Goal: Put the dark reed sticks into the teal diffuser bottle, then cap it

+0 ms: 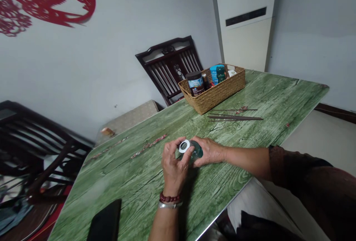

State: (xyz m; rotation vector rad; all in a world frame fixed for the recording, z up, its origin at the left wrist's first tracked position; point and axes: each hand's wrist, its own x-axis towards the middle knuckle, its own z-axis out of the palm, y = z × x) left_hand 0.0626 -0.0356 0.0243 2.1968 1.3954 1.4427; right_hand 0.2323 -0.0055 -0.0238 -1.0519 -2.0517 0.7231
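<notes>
Near the table's front edge, a small clear, greenish bottle (197, 150) is held between my two hands. My right hand (209, 151) wraps around its body from the right side. With fingertips and thumb, my left hand (174, 163) grips a white ring-shaped cap (184, 146) with a dark centre at the bottle's top. The cap faces up toward me; I cannot tell whether it is seated on the neck or loose. Beyond my hands, several thin dark sticks (236, 117) lie on the green wood-patterned table (139, 181).
A woven basket (219, 98) with a dark jar (195, 83), a blue package and a green bottle stands at the back. A black phone-like slab (105, 220) lies at the front left. Dark wooden chairs (169, 66) stand behind the table and at the left.
</notes>
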